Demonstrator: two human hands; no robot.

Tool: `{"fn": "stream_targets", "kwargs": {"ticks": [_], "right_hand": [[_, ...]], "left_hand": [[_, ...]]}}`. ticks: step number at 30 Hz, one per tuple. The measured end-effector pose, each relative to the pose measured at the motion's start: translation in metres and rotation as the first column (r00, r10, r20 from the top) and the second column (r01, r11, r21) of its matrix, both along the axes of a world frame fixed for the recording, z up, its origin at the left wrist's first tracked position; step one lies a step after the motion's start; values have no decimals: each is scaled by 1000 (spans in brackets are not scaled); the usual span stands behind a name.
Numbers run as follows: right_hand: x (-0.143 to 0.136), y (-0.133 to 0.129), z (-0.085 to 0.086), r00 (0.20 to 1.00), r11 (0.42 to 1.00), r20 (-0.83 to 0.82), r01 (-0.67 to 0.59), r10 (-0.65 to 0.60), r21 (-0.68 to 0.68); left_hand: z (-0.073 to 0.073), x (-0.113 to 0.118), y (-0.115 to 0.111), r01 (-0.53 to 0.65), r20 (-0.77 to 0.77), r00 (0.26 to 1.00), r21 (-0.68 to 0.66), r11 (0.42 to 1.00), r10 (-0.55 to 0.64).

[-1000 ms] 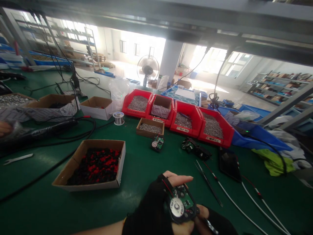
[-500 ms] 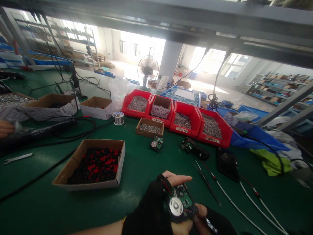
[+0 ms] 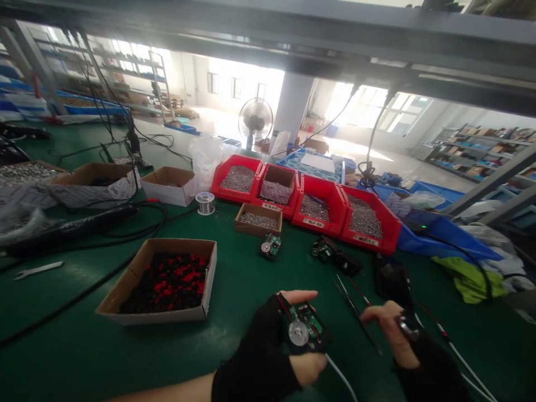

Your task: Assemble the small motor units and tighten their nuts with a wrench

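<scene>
My left hand (image 3: 268,346), in a black fingerless glove, is closed round a small device with a green circuit board (image 3: 307,321) and a round silver part. A white cable runs down from beneath it. To the right, my right hand (image 3: 397,335), also gloved, is off the device, with its fingers bent over the bench. A shiny metal item (image 3: 409,325) rests against its fingers; its full shape is hidden. Metal tweezers (image 3: 358,315) lie between the two hands, close to the right fingertips. Beyond them sits a black assembly (image 3: 337,257).
Four red bins (image 3: 320,206) of small metal parts stand at the back. A cardboard box (image 3: 211,279) of black and red pieces is at left, near a solder spool (image 3: 205,204) and a wrench (image 3: 38,270). Another circuit board unit (image 3: 271,245) lies mid-bench. White cables cross the right side.
My right hand has left the device and moved right and up, past the tweezers. The device stays in my left hand, turned slightly. Another person's hand at the far left is gone from view.
</scene>
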State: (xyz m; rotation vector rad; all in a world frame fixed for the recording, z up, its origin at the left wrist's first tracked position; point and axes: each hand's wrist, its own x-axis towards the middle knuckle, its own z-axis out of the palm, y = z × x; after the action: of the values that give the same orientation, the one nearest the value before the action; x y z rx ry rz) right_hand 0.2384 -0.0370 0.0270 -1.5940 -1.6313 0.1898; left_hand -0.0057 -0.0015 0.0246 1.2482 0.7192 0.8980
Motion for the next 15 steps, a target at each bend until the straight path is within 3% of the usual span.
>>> {"fn": "stream_targets", "kwargs": {"ticks": [2, 5, 8, 9, 11, 13, 15], "right_hand": [[11, 0, 2, 973, 991, -230, -62, 33, -121], [18, 1, 5, 926, 971, -338, -214, 167, -107], [6, -1, 12, 933, 990, -354, -98, 56, -102], [-2, -3, 14, 895, 990, -447, -62, -2, -129], [-16, -4, 18, 725, 984, -686, -68, -64, -164], [-26, -4, 20, 553, 984, -833, -126, -34, -124], [-29, -2, 19, 471, 983, -882, -160, -1, -86]], "left_hand": [[4, 3, 3, 57, 104, 994, -267, 962, -30], [4, 9, 7, 54, 189, 981, -431, 901, 32], [-2, 14, 10, 65, 228, 971, -518, 853, 65], [-5, 14, 10, 72, 240, 968, -543, 837, 73], [-11, 15, 10, 87, 266, 960, -572, 816, 85], [-17, 16, 10, 99, 284, 955, -578, 810, 87], [-22, 16, 11, 105, 297, 951, -572, 813, 86]]}}
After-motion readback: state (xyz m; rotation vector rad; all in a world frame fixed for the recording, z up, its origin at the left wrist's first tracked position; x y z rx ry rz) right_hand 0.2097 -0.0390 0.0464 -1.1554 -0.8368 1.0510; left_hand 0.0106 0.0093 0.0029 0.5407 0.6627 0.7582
